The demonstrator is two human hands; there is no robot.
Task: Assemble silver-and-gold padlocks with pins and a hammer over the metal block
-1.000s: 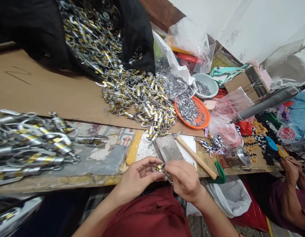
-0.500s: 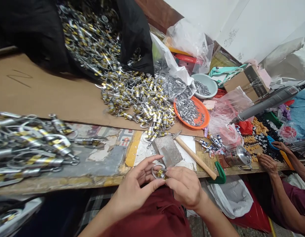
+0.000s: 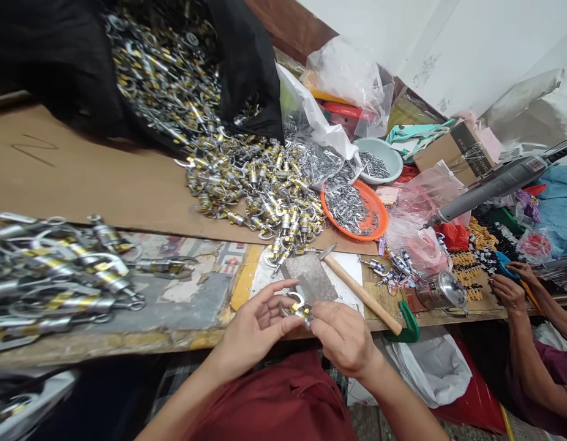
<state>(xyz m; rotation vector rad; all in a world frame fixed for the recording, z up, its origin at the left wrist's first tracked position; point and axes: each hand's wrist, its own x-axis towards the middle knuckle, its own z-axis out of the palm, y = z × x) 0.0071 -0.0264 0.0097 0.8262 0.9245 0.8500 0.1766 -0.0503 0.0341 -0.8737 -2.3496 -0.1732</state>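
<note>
Between my two hands, above the bench's front edge, is a silver key-ring clasp [image 3: 302, 311] with a curved hook end and a yellow band. My left hand [image 3: 260, 321] has its thumb and fingers closed about the hook end. Pinched in the fingertips of my right hand [image 3: 345, 337] is the other end, which they partly cover. Just beyond the hands lies a flat grey metal block [image 3: 313, 280] on white paper. A hammer [image 3: 361, 294] with a wooden handle rests to the right of the block.
Similar clasps form a large pile [image 3: 260, 184] and a nearer left heap [image 3: 67, 275]. An orange dish [image 3: 379, 211] and a pale bowl [image 3: 394, 162] hold small metal parts. A green clamp [image 3: 409, 321] and metal mug [image 3: 442, 291] stand right, near a co-worker's hands [image 3: 510, 291].
The clasp has turned a little in my fingers, so its hook shows more clearly. At the right, a co-worker's hand has shifted rightward and up from the yellow pieces.
</note>
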